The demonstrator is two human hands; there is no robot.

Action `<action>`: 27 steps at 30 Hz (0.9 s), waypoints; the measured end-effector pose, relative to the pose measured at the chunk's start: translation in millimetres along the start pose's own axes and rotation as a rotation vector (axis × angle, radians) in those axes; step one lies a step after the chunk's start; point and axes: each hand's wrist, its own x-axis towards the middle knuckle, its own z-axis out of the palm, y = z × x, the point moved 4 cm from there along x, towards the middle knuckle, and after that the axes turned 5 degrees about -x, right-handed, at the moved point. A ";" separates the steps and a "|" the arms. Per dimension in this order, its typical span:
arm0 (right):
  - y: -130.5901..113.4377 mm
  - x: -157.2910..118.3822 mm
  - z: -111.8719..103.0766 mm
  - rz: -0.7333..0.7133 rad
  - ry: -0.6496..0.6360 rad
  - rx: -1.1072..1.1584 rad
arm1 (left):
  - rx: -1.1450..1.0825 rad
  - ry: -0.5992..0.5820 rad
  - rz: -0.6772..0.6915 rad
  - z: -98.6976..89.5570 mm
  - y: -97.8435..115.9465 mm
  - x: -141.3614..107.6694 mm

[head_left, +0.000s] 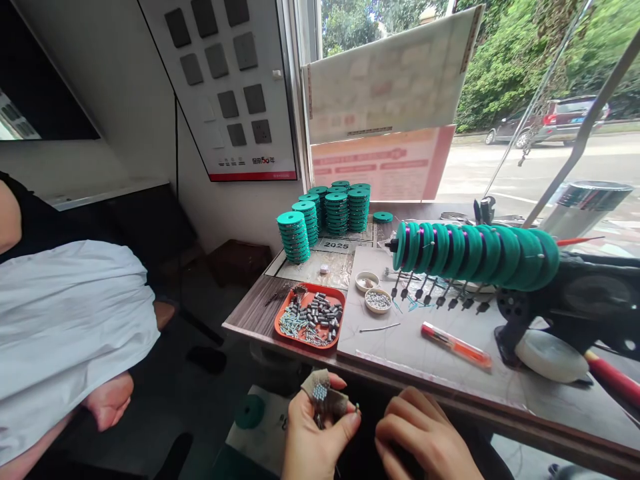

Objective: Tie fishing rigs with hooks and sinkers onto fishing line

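Observation:
My left hand is closed around a tan cloth with a cluster of small bluish-grey beads on it, just below the table edge. A tiny piece shows at the thumb tip. To its right, my right hand has its fingers curled, and their tips are hidden, so what they hold cannot be made out. Beyond both hands, a red tray holds dark metal cylinders and small pale parts. A small bowl of silvery beads sits right of the tray.
Stacked green spools stand at the back. A row of green discs with hanging weights is mounted on a dark machine at right. An orange pen lies on the table. A seated person is at left.

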 end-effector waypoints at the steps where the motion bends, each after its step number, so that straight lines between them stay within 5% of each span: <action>1: 0.0 0.1 -0.2 -0.001 0.002 0.002 | 0.008 -0.003 0.002 -0.1 0.1 0.2; 20: 1.4 -0.8 3.8 -0.018 -0.005 0.000 | -0.013 0.082 0.043 11.3 16.0 -8.9; 27: 2.1 0.6 -1.7 0.006 0.078 0.015 | 0.312 0.080 0.141 20.9 24.5 -18.7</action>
